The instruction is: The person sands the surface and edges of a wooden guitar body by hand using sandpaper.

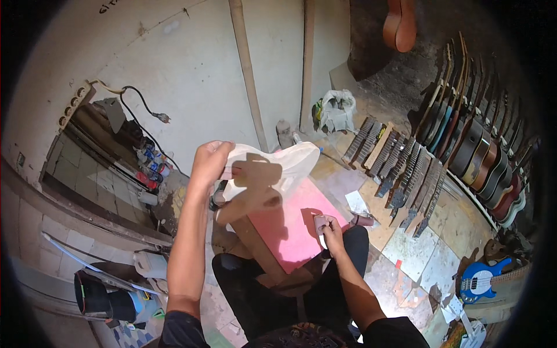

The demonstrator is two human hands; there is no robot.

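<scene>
My left hand (213,159) grips a pale, curved wooden piece (296,156), shaped like a guitar body, by its left end, holding it raised over a pink board (299,243). A dark shadow falls across the piece and the board. My right hand (332,235) is closed on a small brownish-pink pad (319,225) over the right part of the board. A brownish roll (362,220) lies just beyond the board's right edge.
A row of fretted necks (391,168) and racked guitars (481,156) line the right. A blue bass (480,278) sits lower right. A power strip (72,104) hangs on the left wall; buckets (110,298) stand lower left. Bamboo poles (249,81) lean against the far wall.
</scene>
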